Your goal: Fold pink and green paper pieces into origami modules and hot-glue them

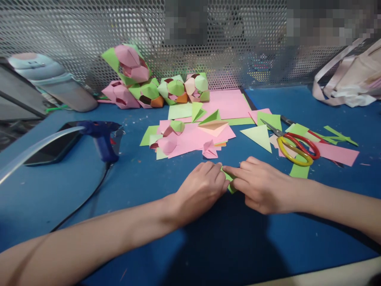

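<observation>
A small piece of green paper (231, 188) lies between my two hands on the blue table, mostly covered by fingers. My left hand (202, 188) is closed, its fingers curled down onto the paper's left side. From the right, my right hand (262, 184) grips the same paper, with the index finger stretched along its upper edge and the others bent. Just beyond the hands sit a small folded pink paper piece (210, 150) and pink sheets (190, 139) carrying folded green, pink and peach pieces. A pale green paper triangle (258, 137) rests farther right.
Scissors (294, 149) with red and yellow handles lie on paper scraps at right. A blue glue gun (104, 141) with a trailing cord stands left, near a dark tablet-like object (56, 147). Folded paper balls (149, 93) line the perforated metal screen (226, 51). A bottle (56, 81) is back left.
</observation>
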Tool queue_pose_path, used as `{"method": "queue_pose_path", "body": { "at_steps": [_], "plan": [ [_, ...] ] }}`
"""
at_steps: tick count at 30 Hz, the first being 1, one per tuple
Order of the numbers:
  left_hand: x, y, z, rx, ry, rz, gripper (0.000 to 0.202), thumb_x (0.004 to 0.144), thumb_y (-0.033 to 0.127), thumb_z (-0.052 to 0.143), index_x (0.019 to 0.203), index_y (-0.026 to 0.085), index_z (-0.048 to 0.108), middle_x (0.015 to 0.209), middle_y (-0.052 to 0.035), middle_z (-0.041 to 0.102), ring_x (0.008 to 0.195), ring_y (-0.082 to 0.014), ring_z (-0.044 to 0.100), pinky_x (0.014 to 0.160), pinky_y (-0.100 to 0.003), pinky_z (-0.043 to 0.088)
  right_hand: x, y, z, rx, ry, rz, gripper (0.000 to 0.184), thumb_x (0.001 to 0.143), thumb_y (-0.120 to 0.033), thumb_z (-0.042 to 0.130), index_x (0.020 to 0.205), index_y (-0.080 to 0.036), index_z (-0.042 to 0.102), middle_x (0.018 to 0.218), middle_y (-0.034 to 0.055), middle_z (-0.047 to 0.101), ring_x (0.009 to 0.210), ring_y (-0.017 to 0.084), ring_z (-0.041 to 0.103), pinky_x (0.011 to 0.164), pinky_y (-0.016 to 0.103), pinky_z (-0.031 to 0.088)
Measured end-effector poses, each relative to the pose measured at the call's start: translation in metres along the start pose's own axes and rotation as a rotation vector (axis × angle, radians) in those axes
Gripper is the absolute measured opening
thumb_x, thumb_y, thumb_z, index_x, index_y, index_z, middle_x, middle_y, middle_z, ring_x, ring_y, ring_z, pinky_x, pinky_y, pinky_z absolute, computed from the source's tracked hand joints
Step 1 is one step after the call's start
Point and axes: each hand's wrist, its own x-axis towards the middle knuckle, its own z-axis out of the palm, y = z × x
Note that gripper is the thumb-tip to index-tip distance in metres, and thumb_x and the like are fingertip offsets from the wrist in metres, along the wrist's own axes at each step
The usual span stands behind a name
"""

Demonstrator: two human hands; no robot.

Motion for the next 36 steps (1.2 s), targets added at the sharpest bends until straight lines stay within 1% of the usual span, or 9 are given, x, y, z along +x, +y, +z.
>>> {"method": "queue_pose_path", "body": {
  "at_steps": [3, 9, 16, 20, 24, 28, 30, 33, 36],
  "plan": [
    [0.000, 0.002, 0.000, 0.051, -0.002, 0.003, 0.022, 0.092, 0.015, 0.040, 0.081, 0.011, 0.059, 0.081, -0.0112, 0.064, 0.078, -0.0213, 0.059, 0.073, -0.037, 0.050, 0.004, -0.004, -0.001, -0.027, -0.011, 0.034, 0.022, 0.080, -0.017, 0.047, 0.097, -0.011, 0.060, 0.111, 0.0152, 0.062, 0.081, 0.024, 0.049, 0.075, 0.038, 0.032],
    [0.001, 0.002, -0.001, 0.148, 0.008, 0.025, 0.017, 0.089, 0.016, 0.046, 0.077, 0.013, 0.058, 0.075, -0.0091, 0.062, 0.071, -0.0225, 0.057, 0.066, -0.037, 0.049, -0.002, -0.014, -0.012, -0.149, -0.081, 0.092, 0.022, 0.083, -0.019, 0.045, 0.096, -0.009, 0.061, 0.103, 0.0182, 0.065, 0.074, 0.024, 0.055, 0.078, 0.040, 0.031],
    [0.003, 0.001, -0.006, 0.217, 0.044, 0.005, 0.029, 0.090, 0.027, 0.047, 0.066, 0.013, 0.057, 0.062, -0.0088, 0.058, 0.065, -0.0221, 0.057, 0.059, -0.034, 0.046, -0.030, -0.011, -0.029, -0.148, -0.236, 0.156, 0.012, 0.081, -0.022, 0.052, 0.081, -0.015, 0.062, 0.084, 0.0129, 0.069, 0.068, 0.024, 0.058, 0.076, 0.042, 0.031],
    [0.002, 0.001, -0.006, 0.226, 0.052, -0.013, 0.033, 0.089, 0.030, 0.048, 0.062, 0.014, 0.057, 0.057, -0.0082, 0.056, 0.059, -0.0213, 0.055, 0.054, -0.033, 0.042, -0.036, -0.013, -0.025, -0.175, -0.232, 0.134, 0.008, 0.076, -0.018, 0.054, 0.072, -0.016, 0.060, 0.080, 0.0134, 0.068, 0.069, 0.025, 0.057, 0.076, 0.043, 0.030],
    [0.000, -0.002, -0.006, 0.230, 0.058, -0.028, 0.033, 0.089, 0.034, 0.047, 0.064, 0.014, 0.058, 0.058, -0.0086, 0.057, 0.059, -0.0221, 0.056, 0.053, -0.034, 0.043, -0.035, -0.015, -0.022, -0.227, -0.264, 0.149, 0.009, 0.072, -0.018, 0.059, 0.063, -0.017, 0.059, 0.068, 0.0117, 0.065, 0.058, 0.021, 0.051, 0.064, 0.039, 0.027],
    [0.001, -0.007, -0.007, 0.141, 0.037, -0.069, 0.025, 0.089, 0.031, 0.048, 0.079, 0.013, 0.062, 0.071, -0.0102, 0.062, 0.067, -0.0232, 0.058, 0.059, -0.036, 0.049, -0.034, -0.010, -0.025, -0.208, -0.242, 0.210, 0.011, 0.075, -0.018, 0.060, 0.063, -0.018, 0.059, 0.058, 0.0066, 0.060, 0.055, 0.019, 0.048, 0.065, 0.037, 0.025],
    [0.003, -0.008, -0.005, 0.027, 0.079, -0.055, 0.021, 0.088, 0.026, 0.049, 0.096, 0.011, 0.061, 0.093, -0.0152, 0.065, 0.085, -0.0261, 0.061, 0.071, -0.039, 0.053, -0.034, -0.005, -0.025, -0.187, -0.195, 0.212, 0.012, 0.077, -0.018, 0.058, 0.065, -0.018, 0.059, 0.058, 0.0047, 0.059, 0.056, 0.019, 0.049, 0.066, 0.037, 0.025],
    [0.009, -0.010, 0.003, -0.139, 0.138, 0.025, 0.033, 0.086, 0.019, 0.050, 0.118, 0.010, 0.053, 0.128, -0.0220, 0.052, 0.117, -0.0307, 0.052, 0.091, -0.046, 0.049, -0.034, 0.000, -0.023, -0.175, -0.148, 0.189, 0.011, 0.077, -0.015, 0.056, 0.067, -0.017, 0.059, 0.059, 0.0038, 0.059, 0.059, 0.019, 0.050, 0.067, 0.036, 0.025],
    [0.014, -0.014, 0.012, -0.244, 0.159, 0.113, 0.031, 0.087, 0.016, 0.051, 0.117, 0.013, 0.053, 0.129, -0.0203, 0.053, 0.121, -0.0291, 0.050, 0.096, -0.047, 0.046, -0.034, 0.001, -0.022, -0.172, -0.146, 0.182, 0.010, 0.077, -0.014, 0.056, 0.068, -0.017, 0.059, 0.061, 0.0044, 0.060, 0.060, 0.019, 0.051, 0.067, 0.036, 0.026]
  ]
}}
